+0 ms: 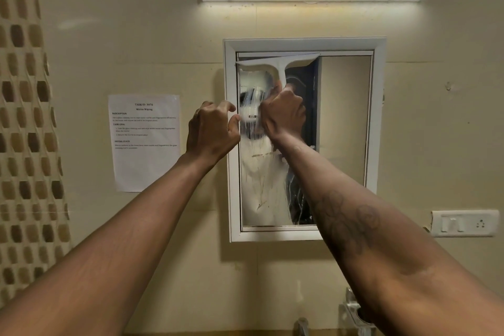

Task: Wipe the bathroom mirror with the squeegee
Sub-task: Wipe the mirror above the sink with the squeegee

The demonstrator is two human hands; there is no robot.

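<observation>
Noted 1 white T-shaped squeegee (278, 64), blade tilted against the top-left glass of 1 streaked mirror (346, 117). 2 hands: right hand (282, 114) gripped its handle; left hand (210, 131) curled, empty, beside the frame.

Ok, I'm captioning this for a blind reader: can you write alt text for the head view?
A person's right hand grips a white squeegee, its blade at the top of a smeared, white-framed bathroom mirror. The left hand, fingers curled, is at the mirror's left edge. A printed sheet hangs nearby.
</observation>
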